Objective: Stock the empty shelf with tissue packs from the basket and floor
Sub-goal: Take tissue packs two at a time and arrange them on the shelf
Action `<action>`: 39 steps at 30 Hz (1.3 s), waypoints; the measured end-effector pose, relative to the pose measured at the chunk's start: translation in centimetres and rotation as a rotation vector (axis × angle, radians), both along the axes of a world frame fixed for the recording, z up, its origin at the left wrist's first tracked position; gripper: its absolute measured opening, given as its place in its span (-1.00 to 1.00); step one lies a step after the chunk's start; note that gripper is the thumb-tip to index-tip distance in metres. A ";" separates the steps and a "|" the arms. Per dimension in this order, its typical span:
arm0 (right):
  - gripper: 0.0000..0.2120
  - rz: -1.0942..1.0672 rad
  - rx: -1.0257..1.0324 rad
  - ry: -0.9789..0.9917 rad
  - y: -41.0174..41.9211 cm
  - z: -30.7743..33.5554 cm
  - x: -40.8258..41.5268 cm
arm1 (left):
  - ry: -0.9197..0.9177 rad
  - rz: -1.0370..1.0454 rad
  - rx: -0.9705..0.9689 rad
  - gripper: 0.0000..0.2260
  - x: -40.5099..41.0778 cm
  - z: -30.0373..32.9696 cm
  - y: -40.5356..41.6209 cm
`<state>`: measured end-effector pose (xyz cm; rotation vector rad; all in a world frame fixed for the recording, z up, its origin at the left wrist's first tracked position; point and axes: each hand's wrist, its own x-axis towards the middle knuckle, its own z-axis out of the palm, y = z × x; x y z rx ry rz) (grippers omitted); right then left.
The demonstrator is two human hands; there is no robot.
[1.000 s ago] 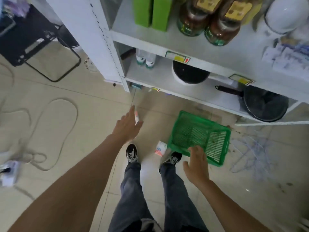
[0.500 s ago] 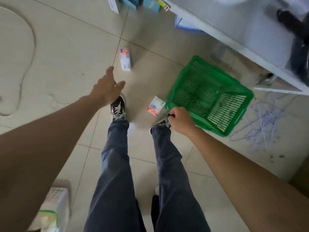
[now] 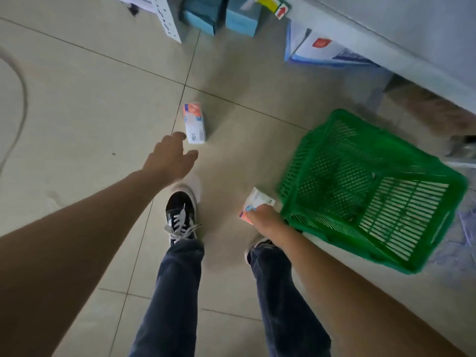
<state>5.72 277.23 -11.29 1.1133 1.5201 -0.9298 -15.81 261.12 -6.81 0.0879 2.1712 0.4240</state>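
Two tissue packs | floor pack (image 3: pixel 194 123): left hand (image 3: pixel 168 161) open beside | second pack (image 3: pixel 256 203): right hand (image 3: pixel 264 217) gripping | one basket (image 3: pixel 371 189)

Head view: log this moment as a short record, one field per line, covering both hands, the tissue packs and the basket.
left hand: open, reaching toward a pack, fingertips close to it, not gripping
far tissue pack: lying on the floor tiles ahead of the left shoe
right hand: closed on a second pack
near tissue pack: held low beside the basket
green basket: on the floor, tipped on its side, no packs visible inside
shelf: edge only, top right
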 end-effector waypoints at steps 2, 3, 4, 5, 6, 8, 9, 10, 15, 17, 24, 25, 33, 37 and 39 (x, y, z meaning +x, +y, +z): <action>-0.42 -0.094 0.030 -0.050 -0.3 -3.1 0.9 | -0.003 0.040 -0.032 -0.44 -0.7 -3.3 -0.2; -0.41 -0.146 0.045 -0.077 -0.3 -4.6 1.2 | 0.003 0.069 -0.042 -0.43 -1.0 -4.9 -0.2; -0.42 -0.191 0.064 -0.092 -0.3 -6.3 1.5 | 0.017 0.104 -0.049 -0.41 -1.3 -6.5 -0.1; -0.45 -0.222 0.090 -0.100 -0.2 -7.8 1.7 | 0.034 0.141 -0.054 -0.40 -1.5 -7.9 0.0; -0.48 -0.251 0.122 -0.099 -0.1 -9.2 1.9 | 0.049 0.177 -0.056 -0.37 -1.6 -9.3 0.1; -0.48 -0.301 0.195 -0.088 0.1 -11.5 2.3 | 0.069 0.236 -0.049 -0.31 -1.7 -11.7 0.7; -0.44 -0.314 0.234 -0.090 0.2 -12.3 2.4 | 0.079 0.257 -0.041 -0.27 -1.5 -12.7 1.1; -0.38 -0.324 0.274 -0.096 0.4 -13.1 2.7 | 0.096 0.270 -0.035 -0.24 -1.2 -13.7 1.4; -0.10 -0.311 0.405 -0.096 0.7 -15.2 3.9 | 0.243 0.251 -0.004 -0.02 1.7 -17.1 3.6; 0.08 -0.306 0.436 -0.065 0.6 -15.6 4.2 | 0.311 0.256 0.005 0.04 2.0 -18.1 4.3; 0.08 -0.312 0.285 0.110 -1.4 -17.3 2.1 | 0.349 0.333 0.005 -0.21 -0.1 -20.4 3.8; 0.04 -0.296 0.243 0.140 -1.5 -17.3 1.8 | 0.353 0.308 0.009 -0.26 0.0 -20.4 3.2; -0.15 -0.304 0.249 0.163 -1.4 -16.0 -1.7 | 0.113 0.289 0.065 -0.42 6.6 -18.6 -3.2; -0.16 -0.331 0.331 0.303 -0.7 -13.0 -4.1 | -0.183 0.568 0.130 -0.42 9.2 -15.6 -5.1; -0.19 -0.367 0.313 0.338 -0.1 -10.8 -5.6 | -0.294 0.701 0.191 -0.51 9.3 -13.6 -5.3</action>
